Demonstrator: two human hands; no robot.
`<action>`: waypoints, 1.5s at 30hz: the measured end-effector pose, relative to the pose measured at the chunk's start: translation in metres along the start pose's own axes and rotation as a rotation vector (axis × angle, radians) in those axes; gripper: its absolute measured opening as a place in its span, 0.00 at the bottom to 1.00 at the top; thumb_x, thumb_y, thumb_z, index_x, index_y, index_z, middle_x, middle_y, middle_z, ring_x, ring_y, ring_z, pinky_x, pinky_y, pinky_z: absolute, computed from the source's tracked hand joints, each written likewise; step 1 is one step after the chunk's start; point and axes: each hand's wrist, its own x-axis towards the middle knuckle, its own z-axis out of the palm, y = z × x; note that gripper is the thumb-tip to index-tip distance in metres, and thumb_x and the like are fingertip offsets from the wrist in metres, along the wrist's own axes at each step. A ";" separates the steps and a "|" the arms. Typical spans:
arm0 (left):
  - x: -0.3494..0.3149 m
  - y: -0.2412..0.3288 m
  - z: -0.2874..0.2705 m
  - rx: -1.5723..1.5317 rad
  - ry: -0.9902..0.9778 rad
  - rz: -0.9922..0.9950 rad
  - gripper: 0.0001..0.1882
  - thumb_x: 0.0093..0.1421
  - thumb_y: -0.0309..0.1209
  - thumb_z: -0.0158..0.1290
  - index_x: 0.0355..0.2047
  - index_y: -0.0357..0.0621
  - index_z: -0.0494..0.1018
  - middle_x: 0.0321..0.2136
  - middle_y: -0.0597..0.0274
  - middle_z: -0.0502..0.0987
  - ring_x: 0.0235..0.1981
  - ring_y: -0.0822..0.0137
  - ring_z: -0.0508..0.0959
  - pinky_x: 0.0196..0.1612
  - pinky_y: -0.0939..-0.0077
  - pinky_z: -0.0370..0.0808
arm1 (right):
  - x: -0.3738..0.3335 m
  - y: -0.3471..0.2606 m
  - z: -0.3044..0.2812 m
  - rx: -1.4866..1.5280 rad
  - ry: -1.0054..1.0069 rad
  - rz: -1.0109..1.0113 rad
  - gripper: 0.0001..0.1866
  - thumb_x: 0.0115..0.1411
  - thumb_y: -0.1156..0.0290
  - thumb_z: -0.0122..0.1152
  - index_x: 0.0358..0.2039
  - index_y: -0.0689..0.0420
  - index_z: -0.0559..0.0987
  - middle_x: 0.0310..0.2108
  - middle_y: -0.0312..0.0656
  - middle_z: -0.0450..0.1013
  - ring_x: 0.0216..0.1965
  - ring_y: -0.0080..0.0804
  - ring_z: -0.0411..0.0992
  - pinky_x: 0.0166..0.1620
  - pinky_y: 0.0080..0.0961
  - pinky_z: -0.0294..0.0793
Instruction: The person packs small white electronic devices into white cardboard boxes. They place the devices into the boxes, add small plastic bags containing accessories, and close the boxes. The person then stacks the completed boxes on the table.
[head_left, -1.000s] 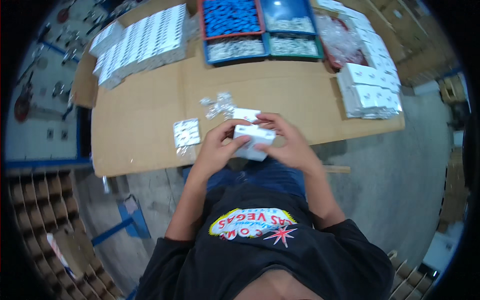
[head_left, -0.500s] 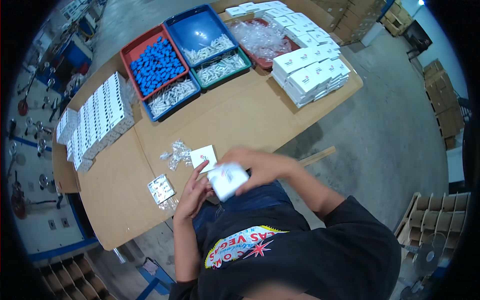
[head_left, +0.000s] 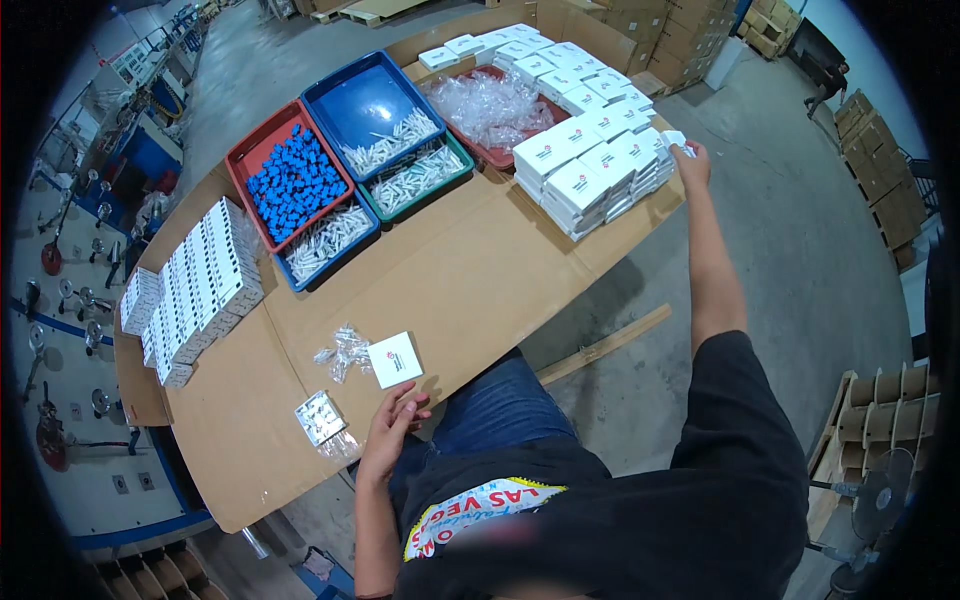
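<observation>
My right hand [head_left: 695, 165] reaches to the right end of the table, its fingers closed on a small white square panel [head_left: 674, 138] beside the piled panels. Most of that panel is hidden by the fingers and the pile [head_left: 582, 175]. Near the front edge, my left hand [head_left: 392, 428] holds nothing, its fingers partly curled and apart. Just beyond its fingertips lies a white square panel [head_left: 395, 360] with a small printed mark. Touching or close beside it is a bunch of clear small plastic bags [head_left: 344, 354]. Farther left lies a square white-and-metallic piece [head_left: 320, 418] by clear plastic.
Across the table stand a red tray [head_left: 290, 180] of blue parts, blue trays [head_left: 370, 90] and a green tray [head_left: 425, 180] with white plugs, and a red tray [head_left: 497, 112] of clear bags. White frames [head_left: 200, 290] stand in rows at left. A wooden bar [head_left: 605, 343] juts out at the right.
My right hand has swung from my lap, where it held a white panel, out to the pile at the right. My left hand has let go of that panel and dropped slightly.
</observation>
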 end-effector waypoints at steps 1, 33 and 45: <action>0.001 0.002 0.001 0.030 -0.009 0.002 0.25 0.73 0.38 0.50 0.66 0.43 0.64 0.55 0.57 0.77 0.46 0.69 0.80 0.48 0.76 0.74 | 0.001 0.003 0.005 0.018 -0.019 0.048 0.35 0.44 0.52 0.81 0.50 0.56 0.81 0.51 0.52 0.76 0.55 0.49 0.73 0.58 0.41 0.72; -0.008 -0.010 -0.024 0.591 0.338 0.024 0.18 0.68 0.42 0.56 0.42 0.35 0.78 0.28 0.59 0.79 0.26 0.71 0.74 0.34 0.74 0.73 | -0.484 -0.288 0.023 0.544 -1.021 -0.660 0.22 0.60 0.64 0.69 0.54 0.55 0.78 0.59 0.50 0.72 0.63 0.47 0.69 0.65 0.49 0.64; -0.047 -0.048 -0.152 0.998 0.782 0.136 0.53 0.41 0.45 0.74 0.67 0.49 0.63 0.64 0.46 0.67 0.69 0.44 0.60 0.70 0.35 0.51 | -0.515 -0.302 0.034 0.532 -1.398 -0.587 0.38 0.56 0.63 0.71 0.67 0.53 0.68 0.60 0.50 0.70 0.64 0.49 0.66 0.67 0.46 0.64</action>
